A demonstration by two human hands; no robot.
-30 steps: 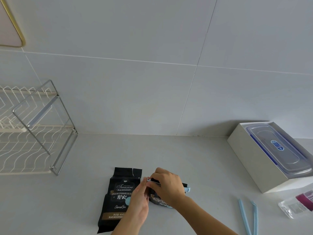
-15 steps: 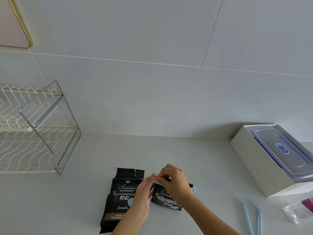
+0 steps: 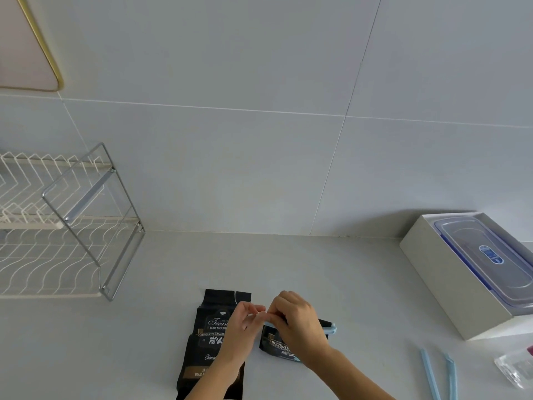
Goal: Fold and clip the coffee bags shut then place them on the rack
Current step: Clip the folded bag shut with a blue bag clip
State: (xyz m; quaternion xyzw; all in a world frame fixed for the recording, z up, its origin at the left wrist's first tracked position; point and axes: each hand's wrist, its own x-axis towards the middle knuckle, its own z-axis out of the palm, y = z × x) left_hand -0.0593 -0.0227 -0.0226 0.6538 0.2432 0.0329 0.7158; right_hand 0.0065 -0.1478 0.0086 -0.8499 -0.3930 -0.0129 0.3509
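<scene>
Two black coffee bags lie on the grey counter. The left coffee bag (image 3: 208, 342) lies flat and unfolded, partly under my left wrist. The right coffee bag (image 3: 277, 346) is folded short, with a light blue clip (image 3: 331, 330) across its folded top. My right hand (image 3: 295, 324) covers most of that clip and pinches its left end. My left hand (image 3: 242, 326) meets it there, fingertips pinched at the same end. The wire rack (image 3: 72, 226) stands at the far left against the wall.
A white box (image 3: 450, 287) with a clear blue-rimmed container lid in it sits at the right. Two spare blue clips (image 3: 432, 376) lie at the lower right, beside a clear plastic packet (image 3: 516, 368). A tiled wall closes the back.
Both hands stay at the folded bag's clip. My left fingertips have risen to meet the right hand's at the clip's left end, and more of the folded bag shows below my right hand.
</scene>
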